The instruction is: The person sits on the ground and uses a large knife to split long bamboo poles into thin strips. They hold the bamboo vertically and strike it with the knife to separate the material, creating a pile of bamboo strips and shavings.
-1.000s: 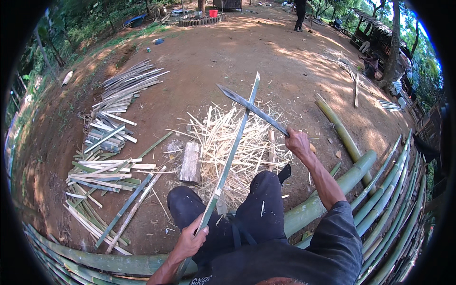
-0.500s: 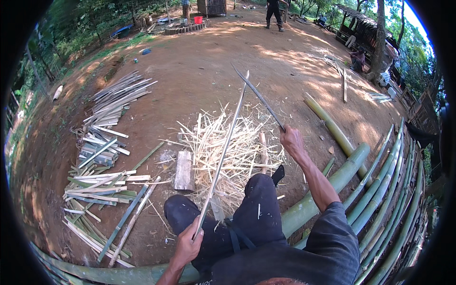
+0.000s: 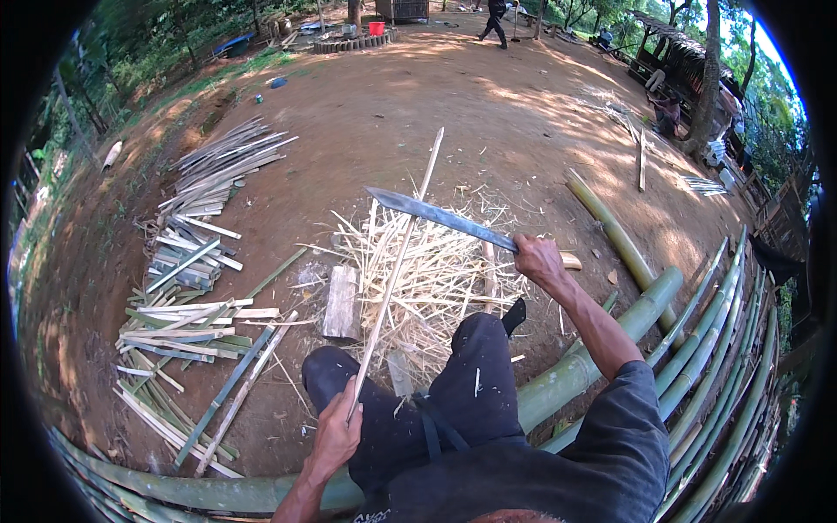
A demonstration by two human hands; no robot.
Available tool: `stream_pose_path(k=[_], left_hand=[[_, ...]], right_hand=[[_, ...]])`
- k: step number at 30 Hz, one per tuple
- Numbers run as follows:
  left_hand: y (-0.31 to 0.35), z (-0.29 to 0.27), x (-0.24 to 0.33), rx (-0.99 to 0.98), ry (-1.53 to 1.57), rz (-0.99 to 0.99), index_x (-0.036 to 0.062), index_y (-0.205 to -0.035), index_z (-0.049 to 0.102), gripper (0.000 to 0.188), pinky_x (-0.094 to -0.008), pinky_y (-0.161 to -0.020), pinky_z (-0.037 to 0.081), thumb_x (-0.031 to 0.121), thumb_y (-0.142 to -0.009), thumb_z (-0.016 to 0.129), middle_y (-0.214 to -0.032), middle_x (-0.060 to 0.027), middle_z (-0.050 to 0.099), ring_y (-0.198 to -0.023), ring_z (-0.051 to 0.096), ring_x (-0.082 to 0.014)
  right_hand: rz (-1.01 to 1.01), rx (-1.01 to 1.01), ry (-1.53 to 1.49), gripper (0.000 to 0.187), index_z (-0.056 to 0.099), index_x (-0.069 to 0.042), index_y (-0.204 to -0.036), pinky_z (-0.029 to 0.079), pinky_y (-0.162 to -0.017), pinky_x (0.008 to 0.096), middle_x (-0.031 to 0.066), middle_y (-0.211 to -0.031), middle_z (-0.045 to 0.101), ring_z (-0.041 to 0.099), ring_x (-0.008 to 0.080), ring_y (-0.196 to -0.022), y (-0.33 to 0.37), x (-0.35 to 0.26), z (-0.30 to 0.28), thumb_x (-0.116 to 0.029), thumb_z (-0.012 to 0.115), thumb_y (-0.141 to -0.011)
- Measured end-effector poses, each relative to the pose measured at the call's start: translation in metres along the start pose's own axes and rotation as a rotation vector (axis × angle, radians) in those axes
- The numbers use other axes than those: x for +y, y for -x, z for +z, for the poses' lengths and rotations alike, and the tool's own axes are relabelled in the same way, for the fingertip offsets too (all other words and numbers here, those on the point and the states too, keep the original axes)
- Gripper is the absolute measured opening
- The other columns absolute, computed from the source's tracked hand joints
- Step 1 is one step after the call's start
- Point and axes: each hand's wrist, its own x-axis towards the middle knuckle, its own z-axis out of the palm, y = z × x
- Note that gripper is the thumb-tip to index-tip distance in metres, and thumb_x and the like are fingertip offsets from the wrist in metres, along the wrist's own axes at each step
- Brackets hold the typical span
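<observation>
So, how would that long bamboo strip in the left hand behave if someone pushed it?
The bamboo strip is probably fairly stiff, since it runs nearly straight out from the left hand. It looks light for its length, being so narrow and held one-handed. A push might flex its slender far end.

Knife point(image 3: 445, 220) over bamboo strip point(image 3: 390, 289), above shavings point(image 3: 445, 283); slat piles point(image 3: 228, 164) left, bamboo poles point(image 3: 647, 307) right

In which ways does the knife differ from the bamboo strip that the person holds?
The knife shows blue-grey metal; the bamboo strip is pale. The knife looks broader than the bamboo strip. The knife points leftward from the right hand; the bamboo strip points forward from the left hand. Both are long and hand-held.
</observation>
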Motion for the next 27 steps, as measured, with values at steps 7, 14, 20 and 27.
stream_pose_path(k=[7,14,20,27], left_hand=[[0.006,-0.004,-0.003,0.004,-0.029,0.007,-0.0044,-0.136,0.044,0.050,-0.0394,-0.068,0.047,-0.002,-0.088,0.056,-0.087,-0.0210,0.056,-0.075,0.058,-0.0351],[0.025,-0.009,-0.010,-0.033,-0.062,0.002,-0.0045,-0.136,0.043,0.050,-0.0397,-0.067,0.047,-0.001,-0.088,0.056,-0.088,-0.0209,0.056,-0.075,0.057,-0.0355],[0.022,-0.013,-0.011,-0.016,-0.051,0.016,-0.0037,-0.135,0.044,0.050,-0.0398,-0.066,0.047,0.000,-0.088,0.057,-0.086,-0.0208,0.056,-0.074,0.058,-0.0356],[0.029,-0.013,-0.008,-0.068,-0.054,-0.044,-0.0042,-0.133,0.047,0.048,-0.0383,-0.071,0.049,-0.001,-0.087,0.057,-0.092,-0.0218,0.059,-0.079,0.061,-0.0348]], right_hand=[[-0.197,0.055,0.021,0.013,0.056,-0.004,-0.086,0.050,-0.058,0.0472,0.0179,-0.077,0.063,0.063,0.0365,-0.065,0.011,-0.011,0.000,-0.011,0.058,-0.075],[0.208,-0.080,0.051,0.013,0.059,-0.003,-0.088,0.050,-0.061,0.0507,0.0215,-0.078,0.064,0.065,0.0384,-0.067,-0.019,0.012,-0.023,-0.013,0.053,-0.081],[0.090,0.099,0.014,0.015,0.061,-0.003,-0.086,0.050,-0.060,0.0514,0.0223,-0.072,0.064,0.064,0.0406,-0.064,-0.030,0.024,-0.006,-0.014,0.052,-0.083],[0.045,0.103,0.020,0.014,0.058,-0.003,-0.089,0.050,-0.064,0.0518,0.0221,-0.078,0.064,0.064,0.0410,-0.067,-0.027,0.020,-0.010,-0.014,0.054,-0.083]])
